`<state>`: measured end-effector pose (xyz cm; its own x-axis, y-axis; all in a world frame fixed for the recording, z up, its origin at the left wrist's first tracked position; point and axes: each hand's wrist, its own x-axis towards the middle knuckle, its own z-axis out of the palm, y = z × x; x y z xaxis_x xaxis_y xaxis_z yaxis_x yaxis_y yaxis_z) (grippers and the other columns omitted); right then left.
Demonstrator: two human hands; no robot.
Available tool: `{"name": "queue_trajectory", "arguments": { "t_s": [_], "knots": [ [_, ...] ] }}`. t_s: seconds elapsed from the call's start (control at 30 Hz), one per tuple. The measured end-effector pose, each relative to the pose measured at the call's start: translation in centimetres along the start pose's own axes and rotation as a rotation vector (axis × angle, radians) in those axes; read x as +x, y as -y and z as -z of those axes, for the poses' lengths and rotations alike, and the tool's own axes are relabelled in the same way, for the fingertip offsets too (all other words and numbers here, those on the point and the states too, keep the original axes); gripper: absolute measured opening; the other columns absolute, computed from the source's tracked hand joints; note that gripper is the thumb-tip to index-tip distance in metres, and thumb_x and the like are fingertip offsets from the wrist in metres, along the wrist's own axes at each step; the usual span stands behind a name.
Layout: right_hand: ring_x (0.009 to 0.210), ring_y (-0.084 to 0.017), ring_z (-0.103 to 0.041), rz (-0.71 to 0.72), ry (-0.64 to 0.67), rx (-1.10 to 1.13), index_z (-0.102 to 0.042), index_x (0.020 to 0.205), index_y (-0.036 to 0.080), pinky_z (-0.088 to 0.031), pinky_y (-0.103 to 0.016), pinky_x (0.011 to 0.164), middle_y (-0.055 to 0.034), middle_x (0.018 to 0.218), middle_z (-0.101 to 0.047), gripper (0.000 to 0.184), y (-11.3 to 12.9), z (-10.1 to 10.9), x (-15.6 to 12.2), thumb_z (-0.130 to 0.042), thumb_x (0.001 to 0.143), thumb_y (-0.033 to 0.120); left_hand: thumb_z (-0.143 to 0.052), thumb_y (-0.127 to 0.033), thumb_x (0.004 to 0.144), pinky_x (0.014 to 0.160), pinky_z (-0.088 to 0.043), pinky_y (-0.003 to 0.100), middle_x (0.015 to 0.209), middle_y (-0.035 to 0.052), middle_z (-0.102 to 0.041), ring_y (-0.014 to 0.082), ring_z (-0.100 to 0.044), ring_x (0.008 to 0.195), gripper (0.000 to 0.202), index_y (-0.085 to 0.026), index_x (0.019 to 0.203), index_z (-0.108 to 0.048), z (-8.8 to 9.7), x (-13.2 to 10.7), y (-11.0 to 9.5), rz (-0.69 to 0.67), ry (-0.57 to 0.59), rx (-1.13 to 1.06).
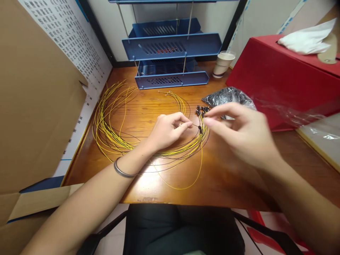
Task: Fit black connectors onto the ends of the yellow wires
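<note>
My left hand (171, 129) is closed in a pinch on a thin wire (195, 125), with a small black connector (200, 130) just to the right of its fingertips. A bundle of yellow and black wires (175, 153) curves across the table under my left forearm. Its right end has a cluster of small black connectors (203, 109). My right hand (240, 132), slightly blurred, hovers beside that cluster with thumb and forefinger apart. Nothing shows between them. The loose wire ends (117, 86) spread out at the far left.
A blue tiered tray rack (172, 79) stands at the back, next to a paper cup (222, 65). Behind my right hand lies a plastic bag of dark parts (231, 95), beside a red tissue box (262, 78). A cardboard box (34, 99) borders the left side.
</note>
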<state>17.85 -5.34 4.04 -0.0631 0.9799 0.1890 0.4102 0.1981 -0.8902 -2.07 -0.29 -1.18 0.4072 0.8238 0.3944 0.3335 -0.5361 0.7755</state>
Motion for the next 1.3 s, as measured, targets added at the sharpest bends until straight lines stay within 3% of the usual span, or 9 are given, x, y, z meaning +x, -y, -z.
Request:
{"name": "queue_trajectory", "arguments": {
  "t_s": [0.1,0.2,0.43,0.57,0.67,0.73,0.83,1.2,1.3],
  "knots": [
    [0.057,-0.014,-0.053,0.026,0.076,-0.180,-0.076,0.093,0.019,-0.041,-0.030,0.054,-0.0048,0.083,-0.071,0.022,-2.2,-0.1,1.1,-0.080,0.078,0.035,-0.066,-0.030,0.092,0.064,-0.053,0.023,0.084,0.0049,-0.079,0.0125,-0.070,0.067,0.017,-0.015,0.087,-0.073,0.0,0.0,0.0,0.005,-0.041,-0.101],
    [0.062,-0.017,-0.060,-0.024,0.184,-0.055,-0.077,0.092,0.018,-0.045,-0.030,0.058,-0.0059,0.080,-0.074,0.024,-3.7,-0.8,1.7,-0.077,0.080,0.038,-0.068,-0.033,0.090,0.062,-0.054,0.022,0.085,0.0060,-0.078,0.0134,-0.072,0.069,0.019,-0.015,0.085,-0.071,-0.1,0.2,-0.1,0.033,-0.079,-0.210],
    [0.068,-0.018,-0.065,-0.066,0.073,0.203,-0.076,0.090,0.016,-0.052,-0.033,0.064,-0.0079,0.084,-0.075,0.035,-4.1,-3.1,0.9,-0.083,0.072,0.044,-0.076,-0.045,0.082,0.052,-0.053,0.021,0.079,0.0058,-0.077,0.0133,-0.071,0.061,0.041,-0.014,0.106,-0.063,-0.2,0.7,0.0,0.177,-0.104,-0.460],
    [0.071,-0.017,-0.066,-0.115,0.076,0.321,-0.076,0.087,0.016,-0.053,-0.031,0.068,-0.0067,0.082,-0.074,0.036,-4.2,-3.0,1.0,-0.088,0.066,0.042,-0.079,-0.049,0.077,0.051,-0.053,0.022,0.081,0.0072,-0.078,0.0128,-0.069,0.059,0.039,-0.014,0.089,-0.066,-0.1,0.8,-0.2,0.195,-0.082,-0.506],
    [0.058,-0.010,-0.058,-0.189,0.112,0.425,-0.076,0.088,0.015,-0.045,-0.024,0.055,-0.0039,0.078,-0.073,0.034,-4.0,-2.5,1.0,-0.090,0.064,0.036,-0.078,-0.049,0.079,0.053,-0.054,0.023,0.081,0.0076,-0.078,0.0126,-0.069,0.060,0.037,-0.014,0.083,-0.069,-0.2,0.9,-0.4,0.178,-0.067,-0.504],
    [0.045,-0.005,-0.044,-0.261,0.127,0.511,-0.074,0.089,0.015,-0.030,-0.022,0.042,-0.0008,0.070,-0.069,0.034,-3.8,-2.3,1.0,-0.089,0.065,0.034,-0.076,-0.048,0.081,0.054,-0.054,0.023,0.081,0.0079,-0.078,0.0135,-0.070,0.063,0.035,-0.014,0.083,-0.070,-0.3,0.8,-0.5,0.155,-0.062,-0.495],
    [0.040,-0.003,-0.031,-0.329,0.141,0.606,-0.072,0.087,0.015,-0.016,-0.023,0.040,0.0031,0.060,-0.062,0.032,-3.6,-2.2,0.8,-0.089,0.065,0.032,-0.074,-0.047,0.083,0.055,-0.055,0.023,0.080,0.0080,-0.079,0.0149,-0.072,0.067,0.034,-0.014,0.080,-0.071,-0.4,0.7,-0.7,0.145,-0.065,-0.472],
    [0.042,-0.003,-0.030,-0.443,0.088,0.622,-0.071,0.082,0.014,-0.011,-0.023,0.041,0.0044,0.055,-0.057,0.033,-2.9,-2.4,0.2,-0.091,0.058,0.025,-0.074,-0.037,0.086,0.054,-0.053,0.020,0.073,0.0056,-0.077,0.0120,-0.069,0.060,0.026,-0.013,0.078,-0.071,-0.4,0.6,-0.5,0.136,-0.067,-0.472],
    [0.042,-0.003,-0.030,-0.446,0.081,0.605,-0.071,0.083,0.013,-0.012,-0.022,0.041,0.0045,0.055,-0.057,0.035,-2.8,-2.5,0.1,-0.091,0.056,0.024,-0.071,-0.034,0.088,0.056,-0.052,0.020,0.074,0.0056,-0.076,0.0112,-0.068,0.061,0.024,-0.013,0.078,-0.071,-0.3,0.6,-0.6,0.104,-0.022,-0.440]
  ]
}}
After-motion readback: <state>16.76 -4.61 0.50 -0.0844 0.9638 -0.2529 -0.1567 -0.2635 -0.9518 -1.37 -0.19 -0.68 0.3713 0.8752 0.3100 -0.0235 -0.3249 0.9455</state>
